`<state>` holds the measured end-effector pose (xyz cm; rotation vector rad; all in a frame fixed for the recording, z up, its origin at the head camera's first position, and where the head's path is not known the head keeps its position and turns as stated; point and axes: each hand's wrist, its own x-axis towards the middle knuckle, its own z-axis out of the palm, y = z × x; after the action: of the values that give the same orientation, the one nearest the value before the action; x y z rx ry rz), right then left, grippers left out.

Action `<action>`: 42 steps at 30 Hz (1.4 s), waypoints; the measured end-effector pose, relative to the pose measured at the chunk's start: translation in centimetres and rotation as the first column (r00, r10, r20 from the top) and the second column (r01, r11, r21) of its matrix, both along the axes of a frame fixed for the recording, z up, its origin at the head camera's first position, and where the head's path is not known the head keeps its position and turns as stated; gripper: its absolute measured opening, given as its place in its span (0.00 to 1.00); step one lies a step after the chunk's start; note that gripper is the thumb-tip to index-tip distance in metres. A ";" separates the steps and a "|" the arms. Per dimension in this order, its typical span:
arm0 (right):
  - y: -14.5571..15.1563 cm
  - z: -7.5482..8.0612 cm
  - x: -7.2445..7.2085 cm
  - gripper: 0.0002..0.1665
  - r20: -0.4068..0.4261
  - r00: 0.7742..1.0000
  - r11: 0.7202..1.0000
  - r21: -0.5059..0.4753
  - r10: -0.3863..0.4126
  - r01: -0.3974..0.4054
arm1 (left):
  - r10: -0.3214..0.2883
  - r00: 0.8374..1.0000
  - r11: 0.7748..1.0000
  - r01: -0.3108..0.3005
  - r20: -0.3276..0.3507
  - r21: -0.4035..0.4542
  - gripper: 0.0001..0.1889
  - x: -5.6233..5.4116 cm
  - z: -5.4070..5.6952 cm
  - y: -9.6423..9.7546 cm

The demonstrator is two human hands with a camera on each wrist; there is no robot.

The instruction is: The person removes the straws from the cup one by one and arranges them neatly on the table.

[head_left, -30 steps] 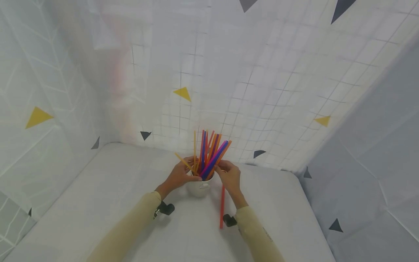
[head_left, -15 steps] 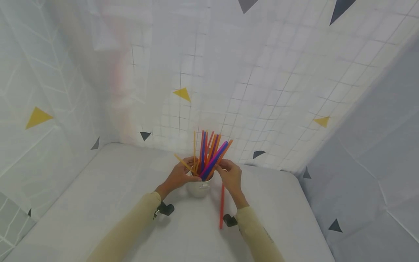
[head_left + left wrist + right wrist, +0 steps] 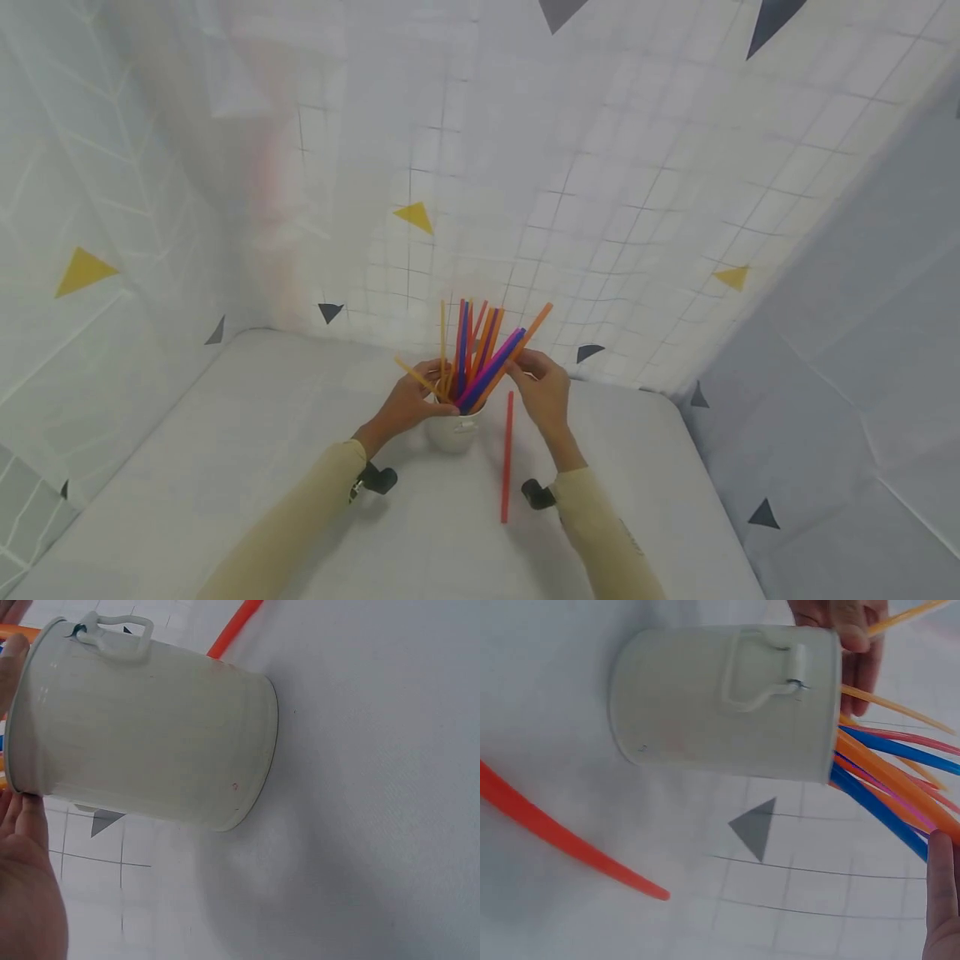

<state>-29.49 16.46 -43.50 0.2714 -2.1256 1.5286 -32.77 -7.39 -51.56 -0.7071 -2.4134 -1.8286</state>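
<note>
A cream metal bucket (image 3: 450, 435) with a small side handle stands upright on the table, full of colourful straws (image 3: 463, 350) in orange, red, blue, pink and yellow. My left hand (image 3: 408, 404) grips its rim, thumb in front and fingers behind; the left wrist view shows the bucket wall (image 3: 150, 727) close up. Above the rim on the right, my right hand (image 3: 546, 396) pinches an orange straw (image 3: 542, 317) that sticks out higher than its neighbours. In the right wrist view, that orange straw (image 3: 900, 776) still has its lower end inside the bucket.
One red straw (image 3: 507, 467) lies on the white table right of the bucket, between it and my right forearm. A white patterned sheet (image 3: 600, 250) hangs close behind the table, and more sheeting (image 3: 825, 400) rises at both sides.
My right hand has moved up and to the right, drawing the orange straw partly out of the bucket. The left hand stays on the rim.
</note>
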 end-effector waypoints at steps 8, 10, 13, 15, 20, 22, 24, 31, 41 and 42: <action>0.9 4.1 1.5 0.14 -0.106 0.993 0.999 -0.011 0.045 -0.046 | -0.004 0.999 1.000 0.003 -0.032 -0.025 0.45 -0.1 0.0 0.0; 1.5 4.2 1.2 0.14 -0.111 0.993 0.999 -0.008 0.036 -0.037 | -0.004 0.999 1.000 0.003 -0.032 -0.030 0.45 -0.1 -0.1 0.0; 2.4 4.1 0.6 0.13 -0.113 0.994 1.000 0.002 0.008 -0.008 | -0.008 0.999 0.999 0.007 -0.031 -0.041 0.46 -0.1 -0.1 0.0; 3.0 4.3 0.4 0.13 -0.124 0.992 1.000 0.005 -0.002 0.003 | -0.013 0.999 0.999 0.012 -0.033 -0.039 0.46 -0.1 -0.2 0.0; 3.4 5.7 1.3 0.14 -0.081 0.997 1.000 0.009 -0.018 0.019 | -0.003 0.999 0.999 0.002 -0.044 -0.036 0.46 0.0 -0.1 0.0; 3.7 5.5 1.4 0.17 -0.009 0.999 0.999 0.005 -0.031 0.031 | 0.006 0.999 0.999 -0.008 -0.039 -0.044 0.45 0.0 -0.1 0.0; 4.0 4.9 1.4 0.20 0.079 0.996 0.999 0.008 -0.045 0.045 | 0.010 1.000 0.999 -0.012 -0.027 -0.047 0.45 0.0 -0.1 0.0; 5.3 1.6 0.2 0.23 0.308 0.951 0.997 -0.061 -0.027 0.048 | 0.009 1.000 0.999 -0.010 -0.021 -0.053 0.46 -0.1 -0.2 0.0; 6.6 -3.3 -0.6 0.22 0.448 0.889 0.979 -0.202 0.096 -0.004 | -0.001 1.000 1.000 0.000 -0.023 -0.016 0.45 -0.1 -0.2 0.0; 6.7 -3.7 -0.7 0.21 0.457 0.883 0.978 -0.208 0.103 -0.007 | -0.001 1.000 1.000 0.001 -0.021 -0.008 0.45 0.0 -0.1 0.1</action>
<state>-30.16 23.19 -47.22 -0.1260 -2.3010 1.9861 -32.81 -7.34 -51.68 -0.7252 -2.4094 -1.8032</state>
